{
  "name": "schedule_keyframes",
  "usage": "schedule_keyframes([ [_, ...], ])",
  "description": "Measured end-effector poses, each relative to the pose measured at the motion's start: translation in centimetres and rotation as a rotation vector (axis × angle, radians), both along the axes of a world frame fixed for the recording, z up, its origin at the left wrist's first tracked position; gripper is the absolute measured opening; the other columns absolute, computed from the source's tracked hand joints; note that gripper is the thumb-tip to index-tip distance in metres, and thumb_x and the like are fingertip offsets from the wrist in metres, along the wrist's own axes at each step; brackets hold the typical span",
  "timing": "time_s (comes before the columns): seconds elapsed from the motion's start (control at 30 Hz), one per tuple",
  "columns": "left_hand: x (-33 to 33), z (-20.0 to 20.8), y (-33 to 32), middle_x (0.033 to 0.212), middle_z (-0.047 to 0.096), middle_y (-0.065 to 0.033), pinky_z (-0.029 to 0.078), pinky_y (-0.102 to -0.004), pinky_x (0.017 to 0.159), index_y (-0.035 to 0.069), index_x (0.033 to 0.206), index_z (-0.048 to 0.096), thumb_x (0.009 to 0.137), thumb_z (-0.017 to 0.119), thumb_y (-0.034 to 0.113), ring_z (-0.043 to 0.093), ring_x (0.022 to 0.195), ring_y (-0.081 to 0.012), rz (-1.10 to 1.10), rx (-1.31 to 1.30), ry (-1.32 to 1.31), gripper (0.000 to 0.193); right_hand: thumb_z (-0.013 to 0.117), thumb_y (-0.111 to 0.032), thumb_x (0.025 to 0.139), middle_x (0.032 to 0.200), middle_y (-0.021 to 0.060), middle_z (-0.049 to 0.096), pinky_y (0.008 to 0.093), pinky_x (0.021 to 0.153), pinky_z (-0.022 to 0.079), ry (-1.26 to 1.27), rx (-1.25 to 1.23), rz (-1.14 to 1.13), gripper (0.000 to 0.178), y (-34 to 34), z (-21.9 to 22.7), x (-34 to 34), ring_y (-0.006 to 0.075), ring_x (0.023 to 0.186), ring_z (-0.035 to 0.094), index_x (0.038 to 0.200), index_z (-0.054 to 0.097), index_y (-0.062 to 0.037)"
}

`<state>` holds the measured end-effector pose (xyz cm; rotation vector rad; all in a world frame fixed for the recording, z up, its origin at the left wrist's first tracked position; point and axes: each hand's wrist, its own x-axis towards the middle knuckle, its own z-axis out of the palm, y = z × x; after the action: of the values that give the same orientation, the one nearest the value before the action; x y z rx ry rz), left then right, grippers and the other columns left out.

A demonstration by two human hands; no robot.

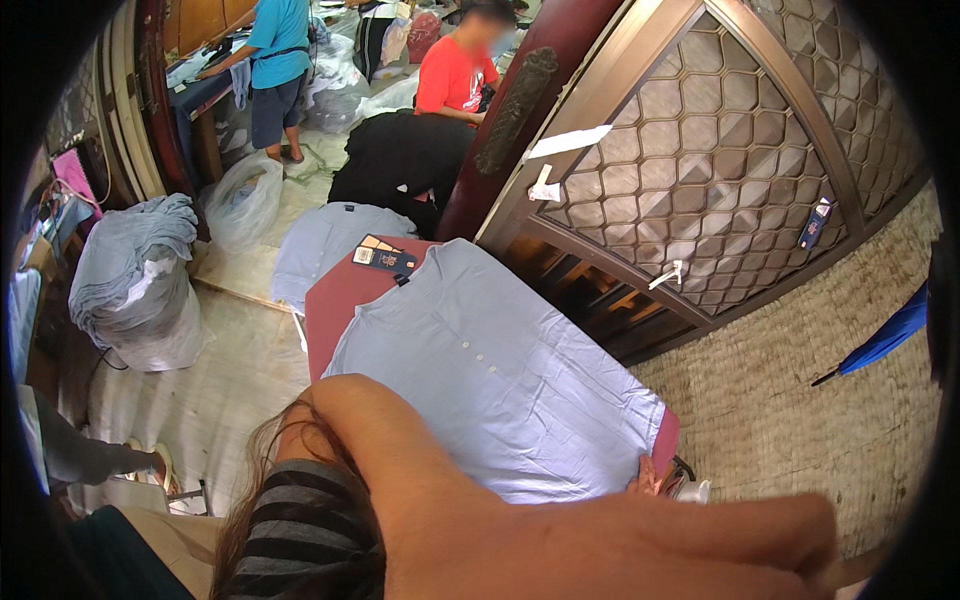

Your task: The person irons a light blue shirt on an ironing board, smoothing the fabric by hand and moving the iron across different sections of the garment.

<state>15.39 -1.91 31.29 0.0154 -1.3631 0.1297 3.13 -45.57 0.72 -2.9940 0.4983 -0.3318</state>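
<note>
A light blue short-placket shirt [480, 360] lies spread flat on a dark red board [335, 285], its neckline toward the far left. Dark and orange hang tags [385, 255] rest by its collar. My left arm, in a grey and black striped sleeve, bends across the lower part of the picture. Close to the camera, my left hand [770, 535] is a large blunt shape, and its fingers do not show clearly. Beyond it, the fingers of my right hand [645, 477] lie stretched on the shirt's edge at the board's right end. The rest of that hand is hidden behind my left arm.
Another light blue shirt [340, 240] lies past the board's far end. At left stands a tall pile of grey-blue garments [140, 260]. A metal lattice gate [690, 160] borders the right side. Two people work farther back, near a black cloth heap [400, 165].
</note>
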Motion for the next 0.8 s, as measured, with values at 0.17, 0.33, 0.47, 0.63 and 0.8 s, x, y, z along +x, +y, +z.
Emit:
schedule_keyframes([
  [0.17, 0.2, -0.4, -0.9, 0.119, 0.058, -0.0333, 0.054, -0.0402, 0.089, -0.021, 0.125, 0.047, 0.096, 0.049, 0.055, 0.065, 0.104, -0.0368, -0.041, 0.063, 0.008, 0.081, 0.04, -0.007, 0.086, 0.146, 0.0137, 0.046, 0.0541, 0.114, 0.024, -0.014, 0.02, -0.007, 0.055, 3.3, 2.8, 1.4, 0.0313, 0.136, 0.042, 0.14, 0.047, -0.0054],
  [0.33, -0.7, -0.6, -1.2, 0.119, 0.058, -0.0325, 0.054, -0.0399, 0.088, -0.02, 0.127, 0.045, 0.094, 0.052, 0.056, 0.065, 0.104, -0.0357, -0.104, 0.059, 0.002, 0.083, 0.039, -0.008, 0.086, 0.146, 0.0139, 0.046, 0.0548, 0.114, 0.023, -0.01, 0.023, -0.01, 0.055, 2.1, 1.5, 0.9, 0.0314, 0.136, 0.042, 0.14, 0.047, -0.0055],
  [0.47, -1.4, -0.3, -1.2, 0.119, 0.059, -0.032, 0.054, -0.0396, 0.087, -0.019, 0.129, 0.044, 0.092, 0.054, 0.057, 0.065, 0.104, -0.0349, -0.182, 0.03, 0.001, 0.085, 0.038, -0.008, 0.087, 0.146, 0.0142, 0.045, 0.0556, 0.114, 0.022, -0.012, 0.024, -0.009, 0.054, -0.2, 0.0, -0.1, 0.0315, 0.136, 0.043, 0.141, 0.047, -0.0056],
  [0.63, -2.2, 0.0, -1.1, 0.119, 0.059, -0.0312, 0.055, -0.0393, 0.086, -0.019, 0.131, 0.042, 0.091, 0.057, 0.058, 0.065, 0.104, -0.0338, -0.24, 0.041, 0.013, 0.088, 0.038, -0.008, 0.087, 0.146, 0.0145, 0.046, 0.055, 0.114, 0.022, -0.02, 0.048, 0.048, 0.054, 0.9, -1.5, 1.6, 0.0318, 0.135, 0.043, 0.14, 0.047, -0.0053],
  [0.8, -2.5, -1.3, -2.1, 0.119, 0.059, -0.0305, 0.055, -0.039, 0.086, -0.018, 0.133, 0.04, 0.089, 0.06, 0.059, 0.066, 0.104, -0.0326, -0.594, -0.021, 0.091, 0.091, 0.045, -0.002, 0.083, 0.14, 0.0155, 0.052, 0.0493, 0.113, 0.027, -0.113, -0.08, -0.008, 0.054, -0.5, 0.6, -2.3, 0.0337, 0.132, 0.045, 0.136, 0.052, -0.0052],
])
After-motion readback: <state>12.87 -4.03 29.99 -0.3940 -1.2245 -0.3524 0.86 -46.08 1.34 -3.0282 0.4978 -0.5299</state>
